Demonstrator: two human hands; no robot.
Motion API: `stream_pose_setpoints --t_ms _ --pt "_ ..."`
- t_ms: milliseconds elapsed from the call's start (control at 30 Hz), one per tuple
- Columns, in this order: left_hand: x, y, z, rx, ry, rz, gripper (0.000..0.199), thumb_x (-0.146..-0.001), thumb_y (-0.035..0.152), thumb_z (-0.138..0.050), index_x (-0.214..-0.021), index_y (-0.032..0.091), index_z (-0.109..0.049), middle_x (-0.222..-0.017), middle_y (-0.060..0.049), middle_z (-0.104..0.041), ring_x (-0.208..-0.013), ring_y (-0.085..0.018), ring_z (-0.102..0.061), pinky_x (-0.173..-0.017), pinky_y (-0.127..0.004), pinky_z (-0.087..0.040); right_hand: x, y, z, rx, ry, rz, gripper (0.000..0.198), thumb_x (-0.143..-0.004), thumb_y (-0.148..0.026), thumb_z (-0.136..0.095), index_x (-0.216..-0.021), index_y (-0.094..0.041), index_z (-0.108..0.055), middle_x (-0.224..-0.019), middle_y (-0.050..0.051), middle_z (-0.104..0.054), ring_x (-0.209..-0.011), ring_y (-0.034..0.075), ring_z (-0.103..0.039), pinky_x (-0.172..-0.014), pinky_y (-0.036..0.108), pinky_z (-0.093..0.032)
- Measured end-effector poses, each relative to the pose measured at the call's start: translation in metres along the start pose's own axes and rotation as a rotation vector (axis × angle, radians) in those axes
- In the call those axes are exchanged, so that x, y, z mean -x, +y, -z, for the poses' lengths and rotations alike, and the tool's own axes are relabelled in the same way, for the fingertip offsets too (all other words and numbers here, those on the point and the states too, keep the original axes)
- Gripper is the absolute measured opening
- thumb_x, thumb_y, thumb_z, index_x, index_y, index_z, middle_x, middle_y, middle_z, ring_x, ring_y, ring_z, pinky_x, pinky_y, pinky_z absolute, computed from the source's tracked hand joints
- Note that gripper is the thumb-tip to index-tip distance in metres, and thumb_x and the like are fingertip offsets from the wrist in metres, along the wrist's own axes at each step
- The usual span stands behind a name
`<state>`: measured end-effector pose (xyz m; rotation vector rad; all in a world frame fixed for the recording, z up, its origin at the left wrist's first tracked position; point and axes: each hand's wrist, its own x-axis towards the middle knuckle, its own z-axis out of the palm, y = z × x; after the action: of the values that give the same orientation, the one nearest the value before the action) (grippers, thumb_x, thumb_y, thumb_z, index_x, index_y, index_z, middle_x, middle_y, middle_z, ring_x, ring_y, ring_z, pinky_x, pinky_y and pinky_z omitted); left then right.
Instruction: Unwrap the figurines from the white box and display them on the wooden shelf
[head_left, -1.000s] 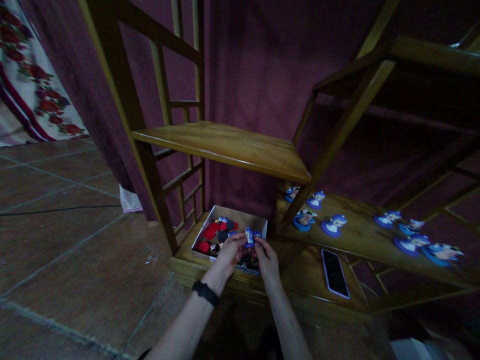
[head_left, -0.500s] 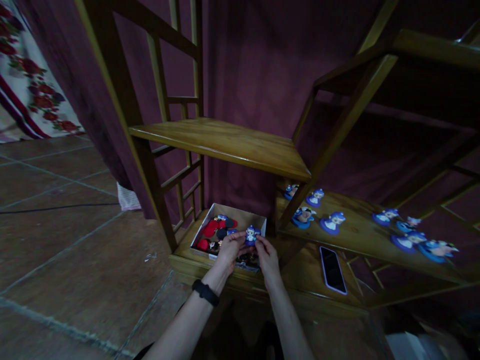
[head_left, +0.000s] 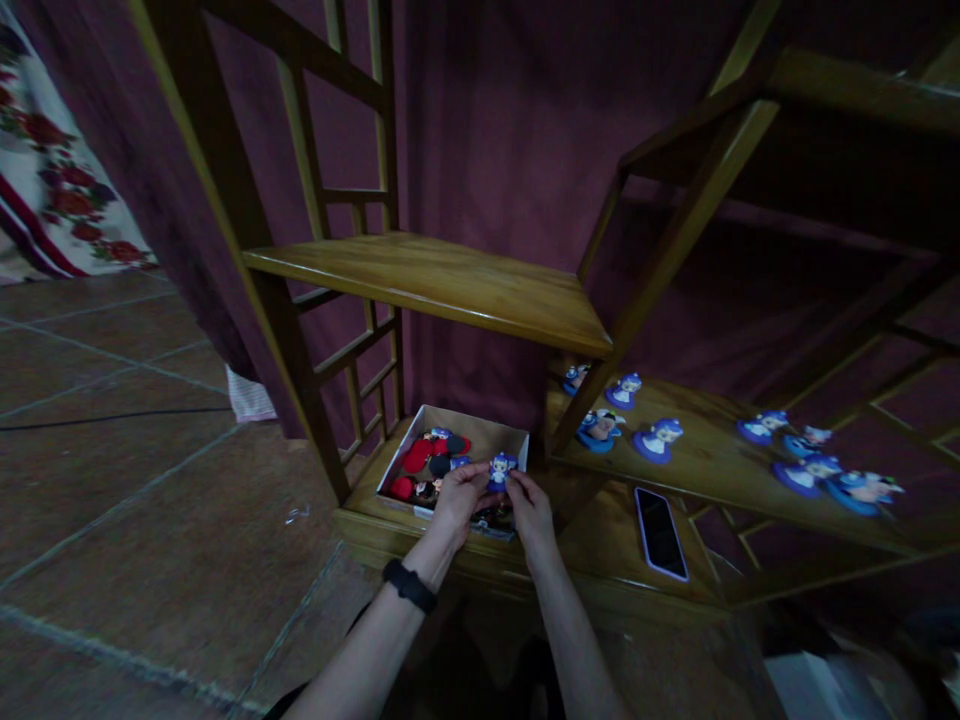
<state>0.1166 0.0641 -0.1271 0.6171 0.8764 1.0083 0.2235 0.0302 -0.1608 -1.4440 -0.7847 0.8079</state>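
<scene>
A small blue-and-white figurine [head_left: 501,470] is held upright between my two hands, above the front right part of an open cardboard box [head_left: 491,432]. My left hand [head_left: 459,503], with a black band on its wrist, grips the figurine from the left. From the right, the fingers of my right hand [head_left: 529,507] close on its side. Inside the box lie several figurines with red and dark parts, among them a red one [head_left: 417,456]. My hands and the held figurine hide part of the box's contents.
A wooden shelf board [head_left: 442,285] spans above the box. On the right-hand shelf stand several figurines, including a purple-and-white one [head_left: 658,440] and a blue-based one [head_left: 864,492]. A phone [head_left: 661,533] lies on the lower board. A slanted wooden post [head_left: 675,235] divides the sections.
The whole view has shifted slightly, so the shelf and figurines sit a little further left. Both hands keep their hold on the figurine, with hardly any movement.
</scene>
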Motion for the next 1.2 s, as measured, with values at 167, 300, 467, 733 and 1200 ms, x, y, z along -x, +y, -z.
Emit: stream_pose_setpoints --t_ms 167,300,467,733,1200 --pt "0.0014 -0.0017 -0.0008 -0.011 -0.013 -0.007 0.009 -0.075 0.007 -0.058 -0.073 0.01 -0.066 -0.07 -0.006 -0.067 -0.059 -0.013 -0.063 -0.061 -0.033 -0.057 0.0006 -0.0025 -0.0004 -0.006 -0.029 -0.021 0.036 -0.068 -0.043 -0.06 -0.092 -0.017 -0.069 -0.083 0.003 -0.07 -0.076 0.018 -0.062 -0.069 0.027 -0.048" --pt "0.0005 -0.0042 0.0 -0.023 -0.016 -0.013 0.004 -0.073 0.01 -0.061 -0.074 0.01 -0.066 -0.07 -0.006 -0.067 -0.06 -0.014 -0.063 -0.06 -0.033 -0.057 0.0004 -0.0031 -0.0001 0.012 -0.025 -0.017 0.035 -0.067 -0.042 -0.06 -0.09 -0.017 -0.069 -0.079 0.002 -0.07 -0.075 0.018 -0.062 -0.067 0.026 -0.047" --pt "-0.001 -0.0063 0.0003 -0.019 0.016 -0.024 0.006 -0.069 0.01 -0.066 -0.074 0.011 -0.064 -0.065 -0.005 -0.065 -0.057 -0.014 -0.061 -0.058 -0.033 -0.057 0.0005 -0.003 0.0007 0.022 -0.02 -0.009 0.033 -0.068 -0.042 -0.059 -0.089 -0.018 -0.07 -0.082 0.002 -0.07 -0.076 0.019 -0.062 -0.068 0.027 -0.048" --pt "-0.0006 -0.0077 0.0024 -0.026 -0.018 -0.033 0.012 -0.065 0.011 -0.071 -0.073 0.012 -0.063 -0.068 -0.004 -0.065 -0.06 -0.013 -0.062 -0.059 -0.029 -0.056 -0.0004 0.0003 0.0039 0.056 0.01 -0.001 0.031 -0.068 -0.042 -0.06 -0.086 -0.02 -0.071 -0.086 0.003 -0.071 -0.084 0.021 -0.063 -0.08 0.031 -0.046" --pt "0.0001 -0.0065 0.0019 0.017 -0.051 -0.002 0.015 -0.063 0.008 -0.072 -0.073 0.011 -0.062 -0.069 -0.004 -0.065 -0.062 -0.013 -0.063 -0.065 -0.03 -0.056 -0.001 0.0004 0.0024 0.005 -0.104 -0.003 0.035 -0.069 -0.043 -0.059 -0.094 -0.021 -0.07 -0.088 0.002 -0.071 -0.082 0.019 -0.062 -0.073 0.029 -0.047"
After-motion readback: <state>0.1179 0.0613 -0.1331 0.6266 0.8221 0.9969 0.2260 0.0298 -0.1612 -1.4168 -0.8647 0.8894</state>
